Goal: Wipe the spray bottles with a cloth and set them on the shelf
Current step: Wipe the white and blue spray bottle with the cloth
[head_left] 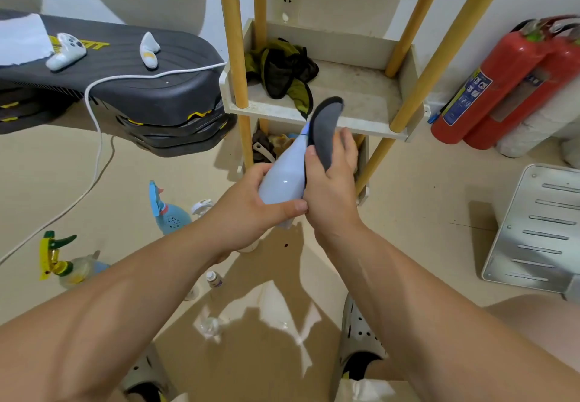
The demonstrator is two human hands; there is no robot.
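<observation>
The pale spray bottle point(282, 178) is held in the air between both hands, in front of the shelf point(345, 122), tilted with its narrow neck pointing up and away from the person. The left hand point(251, 210) grips its wide lower body with fingers and thumb curled round it. The right hand point(332, 181) pinches a grey cloth point(324, 131) and presses it against the bottle's right side and neck, the cloth rising past the top. Two more spray bottles, a blue one point(171, 218) and a yellow-green one point(62, 263), stand on the floor point(423, 200) to the left, well apart from the hands.
</observation>
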